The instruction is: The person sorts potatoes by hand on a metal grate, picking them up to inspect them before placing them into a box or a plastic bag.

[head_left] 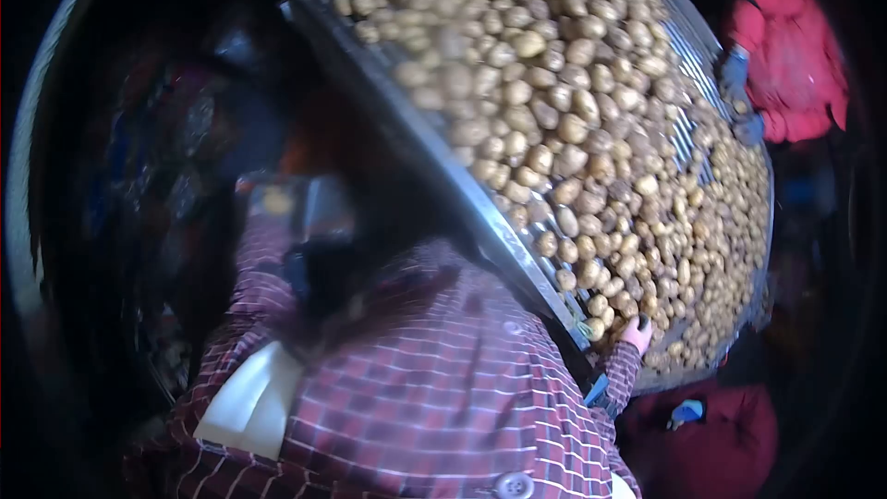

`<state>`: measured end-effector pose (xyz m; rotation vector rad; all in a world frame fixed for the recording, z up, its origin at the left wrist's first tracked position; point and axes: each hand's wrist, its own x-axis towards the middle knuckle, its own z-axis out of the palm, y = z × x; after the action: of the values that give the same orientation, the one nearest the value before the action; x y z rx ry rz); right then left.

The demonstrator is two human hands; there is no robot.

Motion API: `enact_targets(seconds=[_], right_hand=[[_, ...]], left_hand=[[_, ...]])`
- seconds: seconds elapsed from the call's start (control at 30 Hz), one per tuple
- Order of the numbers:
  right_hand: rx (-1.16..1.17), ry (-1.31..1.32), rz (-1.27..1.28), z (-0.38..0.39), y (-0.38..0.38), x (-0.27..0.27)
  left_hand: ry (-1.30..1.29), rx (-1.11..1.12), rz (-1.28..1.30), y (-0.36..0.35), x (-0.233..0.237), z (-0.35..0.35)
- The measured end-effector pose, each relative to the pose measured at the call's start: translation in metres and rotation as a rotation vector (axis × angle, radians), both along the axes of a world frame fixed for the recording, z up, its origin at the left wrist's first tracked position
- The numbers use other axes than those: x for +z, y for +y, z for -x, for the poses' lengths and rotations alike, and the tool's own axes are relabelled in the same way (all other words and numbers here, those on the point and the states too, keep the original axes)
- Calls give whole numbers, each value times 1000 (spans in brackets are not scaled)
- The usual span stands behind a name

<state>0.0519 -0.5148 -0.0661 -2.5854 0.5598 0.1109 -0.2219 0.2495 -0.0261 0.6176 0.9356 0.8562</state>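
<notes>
Many potatoes (573, 129) lie spread over a large slatted metal table (684, 55) with a raised metal edge. At the table's lower end, my right hand (637, 334) reaches in among the potatoes, its fingers bent round something small and dark that I cannot make out. Away from the table, on the dark left side, my left hand (276, 200) is blurred at the end of its checked sleeve. A yellowish patch shows there, beside a pale, blurred object (325, 206); whether the fingers hold anything is unclear.
Across the table a person in a red jacket (795, 55) has gloved hands at the potatoes. Another person's dark red clothing (711, 444) shows at the lower right. The metal edge (462, 176) runs diagonally between my arms. Dark, blurred items lie at the left.
</notes>
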Motion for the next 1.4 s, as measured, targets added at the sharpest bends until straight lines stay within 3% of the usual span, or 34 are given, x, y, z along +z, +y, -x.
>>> enact_targets(seconds=[0.07, 0.13, 0.2, 0.23, 0.3, 0.33, 0.4, 0.43, 0.5, 0.53, 0.57, 0.63, 0.7, 0.83, 0.93, 1.03, 1.1, 1.17, 1.23, 1.33, 1.4], right_hand=[[2, 20, 37, 1, -2, 1], [67, 18, -214, 5, -9, 0], [-15, -35, -373, 15, 26, 53], [-82, -76, -328, 19, 21, 41], [-81, -263, 39, 42, 13, 31], [-63, -273, 114, 52, 14, 39], [-159, -208, 167, 77, 22, 51], [-209, -164, 270, 87, 29, 56], [-190, -57, 312, 111, 29, 45], [-224, 34, 105, 116, 37, 62], [-164, 19, 143, 121, 41, 64], [-121, 22, 176, 121, 46, 70], [-117, 24, 123, 111, 46, 58], [-134, 197, -46, 63, 57, 83], [-85, 82, 24, 16, 66, 60], [-12, 19, -194, -33, 53, 84], [-124, 50, -409, -49, 13, 93], [-239, 41, -191, -58, -40, 91], [-368, 45, 188, -55, -77, 36], [-337, 39, 116, -67, -100, -2], [-278, 3, -148, -71, -118, -7]], left_hand=[[168, 79, 60, 33, -12, 26], [430, 123, 140, 55, -26, 30], [694, 148, 154, 66, -24, -4], [813, 132, 119, 58, -21, -31], [926, 22, -125, 39, -31, -102], [868, -87, -391, 25, -44, -134], [663, -255, -908, -1, -63, -191], [453, -353, -881, -49, -37, -228], [519, -486, -1207, -131, 8, -278], [500, -613, -1357, -147, 9, -294], [302, -671, -1406, -177, 14, -306], [228, -838, -1497, -229, 35, -313], [482, -873, -1991, -242, 32, -319], [523, -898, -2017, -252, 36, -319], [624, -927, -2017, -255, 41, -320], [678, -914, -2013, -255, 37, -319], [691, -884, -2059, -249, 31, -322], [668, -823, -2102, -257, 37, -323], [697, -822, -2106, -258, 39, -323], [720, -847, -2094, -262, 44, -320], [682, -838, -2075, -259, 40, -320]])
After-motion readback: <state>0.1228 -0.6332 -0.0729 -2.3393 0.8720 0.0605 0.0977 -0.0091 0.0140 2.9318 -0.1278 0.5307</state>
